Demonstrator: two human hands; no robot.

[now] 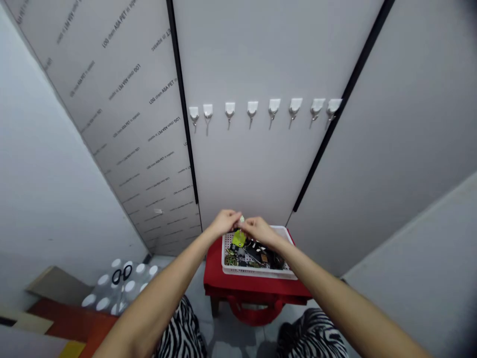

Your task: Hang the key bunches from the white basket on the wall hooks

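My left hand [224,222] and my right hand [258,229] meet above a white perforated basket [257,271]. Both are closed in a pinch on a small pale ring or loop, from which a yellow-green tag [239,238] hangs. The basket holds several small dark and brass-coloured items. It rests on a red stool [246,288] in front of my knees, which are in zebra-striped cloth [182,333].
A row of several white wall hooks [263,109] runs across the grey panel wall above the basket. On the floor at left stand white-capped bottles [119,288] with black scissors [121,274] on top, beside cardboard and coloured mats.
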